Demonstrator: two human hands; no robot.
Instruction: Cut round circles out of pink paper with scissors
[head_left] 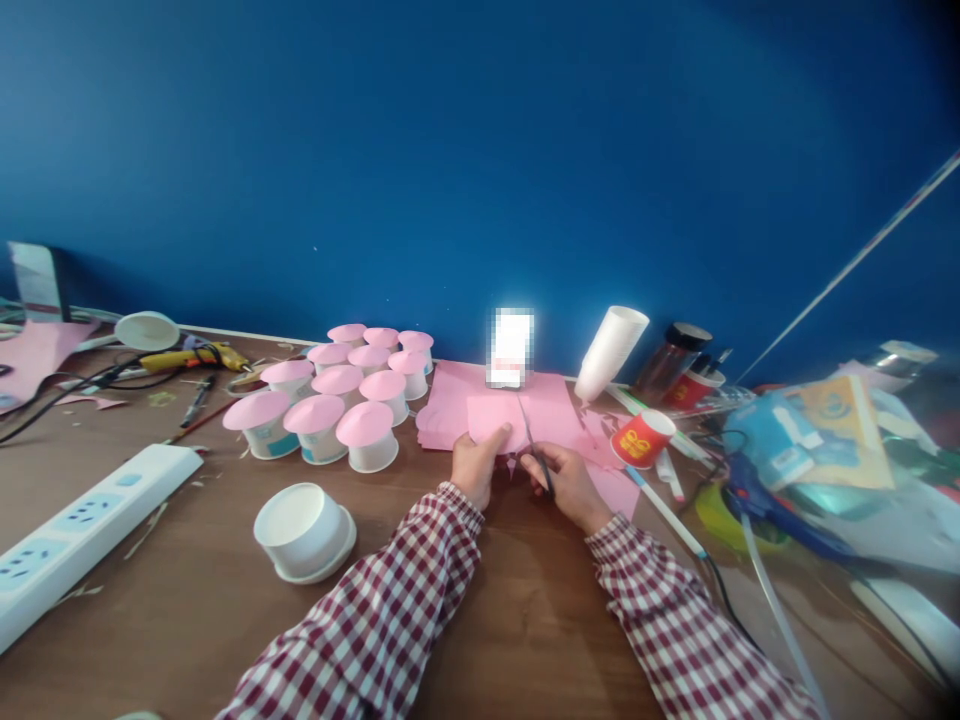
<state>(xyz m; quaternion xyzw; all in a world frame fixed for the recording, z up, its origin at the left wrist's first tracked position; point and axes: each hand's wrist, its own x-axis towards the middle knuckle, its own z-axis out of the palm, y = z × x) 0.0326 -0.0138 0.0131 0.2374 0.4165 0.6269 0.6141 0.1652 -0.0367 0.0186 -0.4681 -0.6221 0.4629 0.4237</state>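
Centrally, my left hand (pixel 475 468) pinches a small light-pink paper sheet (pixel 489 413) at its lower edge, thumb laid flat across the top; the fingers beneath it are hidden, so I cannot tell how they are spread. My right hand (pixel 574 488), just beside it, is curled around the handles of a pair of dark metal scissors (pixel 547 472), whose narrow blades point up the frame along the sheet's right side. I cannot tell how far the blades are parted. Both my wrists emerge from maroon-and-white checked sleeves (pixel 390 610) at the lower edge.

The small sheet lies over a broad stack of pink paper (pixel 444 405) at the centre of the frame, on a brown wooden table (pixel 525 650). Left of the stack stand white paper cups capped with shallow pink cones (pixel 367 424), arranged in rows. Nearer, at lower left of centre, is a round white container (pixel 300 535); a long white power strip (pixel 97 535) occupies the lower left, and a yellow glue gun (pixel 191 357) lies beyond it. Right of centre, a leaning stack of white cups (pixel 612 350) stands behind a red paper cup with yellow print (pixel 643 438); a blue glue gun (pixel 784 520) lies at the right. A blue wall (pixel 450 150) fills the upper frame.
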